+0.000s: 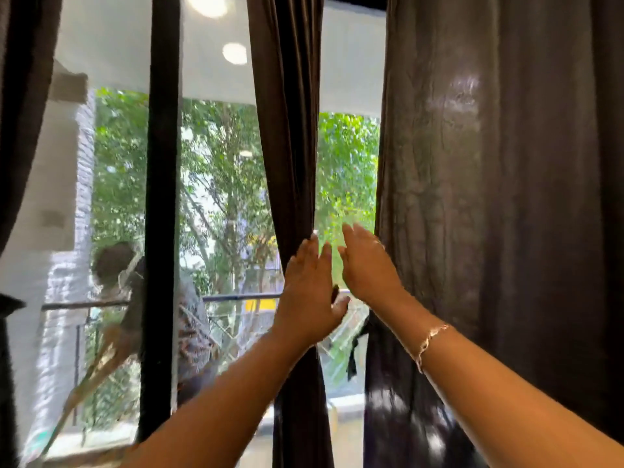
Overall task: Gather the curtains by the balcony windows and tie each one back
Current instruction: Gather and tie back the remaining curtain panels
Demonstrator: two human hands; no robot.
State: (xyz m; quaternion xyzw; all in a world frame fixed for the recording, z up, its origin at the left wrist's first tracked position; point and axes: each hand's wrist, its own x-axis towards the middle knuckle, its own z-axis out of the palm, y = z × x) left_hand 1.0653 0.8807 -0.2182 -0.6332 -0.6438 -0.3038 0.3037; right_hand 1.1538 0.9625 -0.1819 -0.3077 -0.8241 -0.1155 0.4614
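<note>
A narrow, bunched dark brown curtain [287,130] hangs in the middle of the window. A wide dark brown curtain [489,197] fills the right side. My left hand [309,292] lies flat with fingers stretched up against the right edge of the narrow curtain, holding nothing. My right hand [366,265], with a bracelet on its wrist, is raised in the gap between the two curtains, fingers apart, close to the left edge of the wide curtain. Whether it touches that curtain I cannot tell.
A black window frame post [160,214] stands left of the narrow curtain. Another dark curtain [20,96] hangs at the far left edge. Through the glass I see a balcony railing [236,297], green trees and a reflection of a person.
</note>
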